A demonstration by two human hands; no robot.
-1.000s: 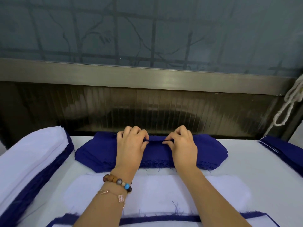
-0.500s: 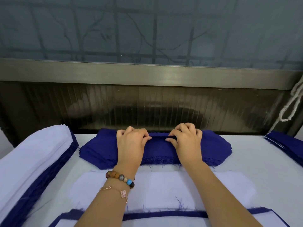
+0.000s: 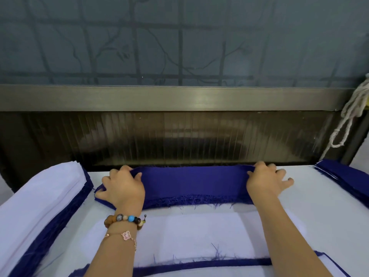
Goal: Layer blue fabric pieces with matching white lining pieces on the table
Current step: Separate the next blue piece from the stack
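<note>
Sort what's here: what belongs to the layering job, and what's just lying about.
Job: blue fabric piece, held at its ends by left hand and right hand; white lining piece; layered stack at left; blue pile at right.
Lying about: white rope hanging at right; metal rail.

Sewing workshop, stacked cut fabric pieces (image 3: 40, 198), cutting table (image 3: 319, 206)

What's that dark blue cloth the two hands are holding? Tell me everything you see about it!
The dark blue cloth is a long stack of cut, woven-looking pieces lying across the far side of the table. Its near edge is frayed, with loose threads. The left hand grips its left end, the right hand pinches its right end. A white lining piece lies just in front.
</note>
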